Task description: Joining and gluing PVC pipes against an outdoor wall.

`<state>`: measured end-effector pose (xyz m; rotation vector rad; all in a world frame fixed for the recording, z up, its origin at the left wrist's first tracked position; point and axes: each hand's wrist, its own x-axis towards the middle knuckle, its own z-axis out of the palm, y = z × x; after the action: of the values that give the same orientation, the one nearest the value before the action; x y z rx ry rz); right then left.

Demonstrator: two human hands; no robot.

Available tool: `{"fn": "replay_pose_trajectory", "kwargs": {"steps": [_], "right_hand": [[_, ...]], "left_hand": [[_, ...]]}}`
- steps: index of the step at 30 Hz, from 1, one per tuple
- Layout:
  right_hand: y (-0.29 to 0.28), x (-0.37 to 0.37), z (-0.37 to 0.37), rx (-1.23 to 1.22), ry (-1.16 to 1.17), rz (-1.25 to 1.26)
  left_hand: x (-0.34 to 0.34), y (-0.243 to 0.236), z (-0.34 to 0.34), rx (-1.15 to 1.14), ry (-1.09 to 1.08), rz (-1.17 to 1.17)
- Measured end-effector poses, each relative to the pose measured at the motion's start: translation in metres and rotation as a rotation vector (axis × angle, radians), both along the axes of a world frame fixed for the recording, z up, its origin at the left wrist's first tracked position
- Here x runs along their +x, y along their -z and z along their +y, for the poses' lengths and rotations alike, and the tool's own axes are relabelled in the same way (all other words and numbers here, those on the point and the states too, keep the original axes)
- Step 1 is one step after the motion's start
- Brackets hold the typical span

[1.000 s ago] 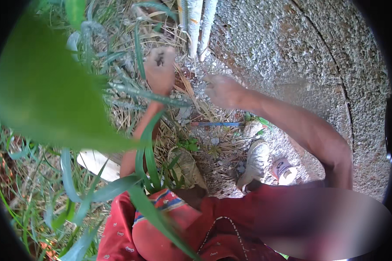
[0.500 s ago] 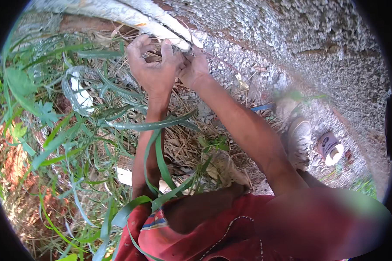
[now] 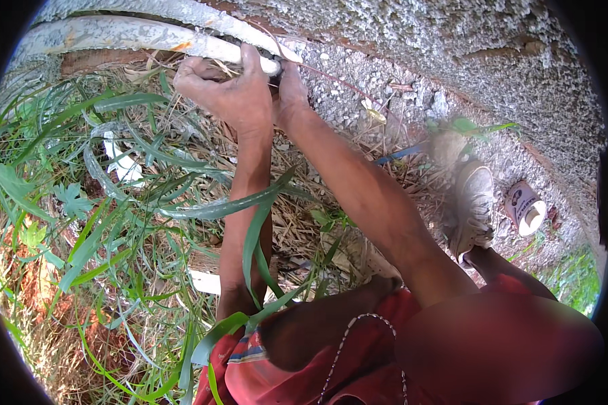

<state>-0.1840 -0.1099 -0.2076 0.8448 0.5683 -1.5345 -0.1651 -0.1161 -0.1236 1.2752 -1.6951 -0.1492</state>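
Two whitish poles point(image 3: 125, 35) ending at my left hand point(image 3: 233, 98) and right hand point(image 3: 292, 91).
One left digit lies over the lower pole near its tip; my right hand is beside both tips; whether either clamps, I cannot tell.

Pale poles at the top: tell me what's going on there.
The person's left hand appears to touch the lower of two pale poles, near its end. The right hand is close beside it, fingertips hidden, so its grip is unclear. A cup is beside the right shoe.
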Motion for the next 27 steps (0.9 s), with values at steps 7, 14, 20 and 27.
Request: {"fn": "replay_pose_trajectory", "kwargs": {"steps": [7,14,20,27], "right_hand": [[-0.014,0.001,0.022,0.084,-0.119,0.005],[-0.026,-0.006,0.063,0.075,-0.435,0.224],[-0.012,-0.036,0.092,-0.023,-0.549,1.454],[-0.032,-0.073,0.076,-0.257,-1.188,2.411]], "left_hand": [[0.005,0.012,0.004,0.206,-0.009,0.23],[0.02,0.01,0.02,0.01,-0.051,-0.013],[0.03,0.009,0.017,-0.032,-0.045,0.085],[0.036,0.009,0.03,0.199,0.048,0.317]]}}
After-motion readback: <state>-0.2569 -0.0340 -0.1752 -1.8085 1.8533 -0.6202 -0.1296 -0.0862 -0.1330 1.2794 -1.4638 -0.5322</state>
